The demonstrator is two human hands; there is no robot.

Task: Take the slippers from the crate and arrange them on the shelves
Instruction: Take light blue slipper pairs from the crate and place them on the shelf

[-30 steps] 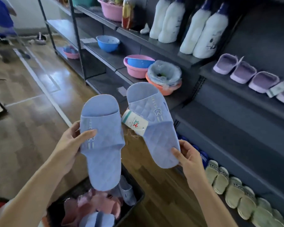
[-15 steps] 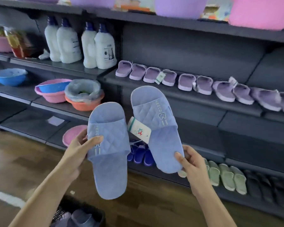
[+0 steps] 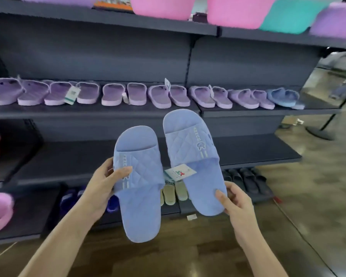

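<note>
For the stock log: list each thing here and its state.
Left hand, gripping one blue slipper by the strap.
Right hand, pinching the other blue slipper at the heel.
Paper tag, dangling between the held slippers.
Purple slippers, lined up on the shelf.
Shelved blue pair, at the row's right end.

Even daylight, blurred, warped edges

Carries pink, teal and purple basins (image 3: 160,7) on the top shelf (image 3: 108,22); bears a row of lilac slippers (image 3: 112,94) one down, blue pair (image 3: 282,95) at right end; keeps green slippers (image 3: 169,194) and black slippers (image 3: 250,180) lowest.
</note>
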